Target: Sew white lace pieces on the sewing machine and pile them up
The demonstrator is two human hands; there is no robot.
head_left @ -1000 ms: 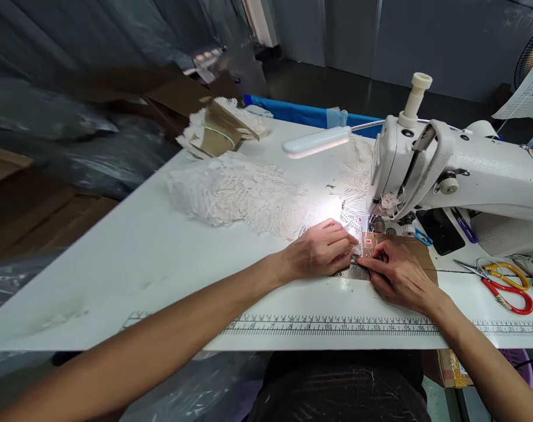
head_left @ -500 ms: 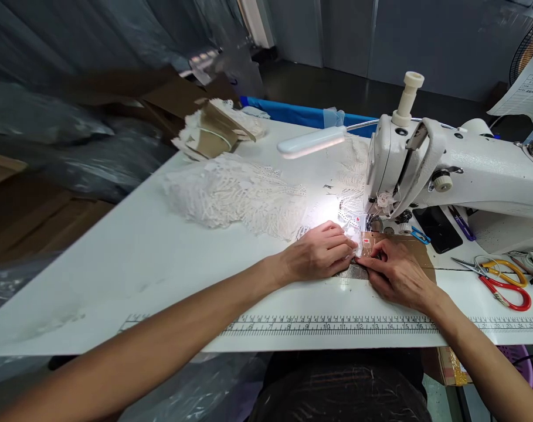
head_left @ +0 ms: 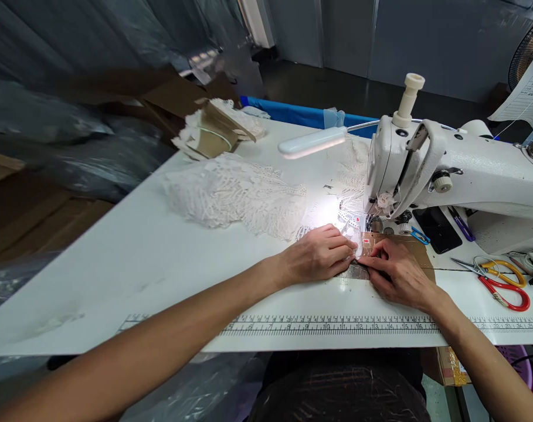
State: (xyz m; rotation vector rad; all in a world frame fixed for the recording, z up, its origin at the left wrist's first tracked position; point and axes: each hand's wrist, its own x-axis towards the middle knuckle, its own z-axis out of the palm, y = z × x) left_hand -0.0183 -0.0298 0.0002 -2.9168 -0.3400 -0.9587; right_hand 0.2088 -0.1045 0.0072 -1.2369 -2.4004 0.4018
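Observation:
White lace trim (head_left: 353, 230) lies under the needle area of a white sewing machine (head_left: 477, 170). My left hand (head_left: 321, 253) is closed on the near end of this lace, just left of the presser foot, fingers bent and pressed together. My right hand (head_left: 393, 271) pinches the lace's near edge between thumb and forefinger, right beside the left fingertips. A brown taped plate (head_left: 418, 249) lies partly under the right hand. The exact edge between the fingertips is too small to make out. A bundle of white lace (head_left: 244, 190) spreads over the table to the left.
Red- and yellow-handled scissors (head_left: 499, 281), a black phone (head_left: 437, 228) and a small blue thread snipper (head_left: 420, 235) lie at the right. A lit lamp (head_left: 312, 142) hangs over the work. Lace wrapped on cardboard (head_left: 216, 132) sits at the back. A ruler strip (head_left: 301, 325) runs along the front edge.
Both hands keep their hold near the needle with barely any shift. The lace looks almost unmoved. At the far right, the hanging paper has shifted slightly.

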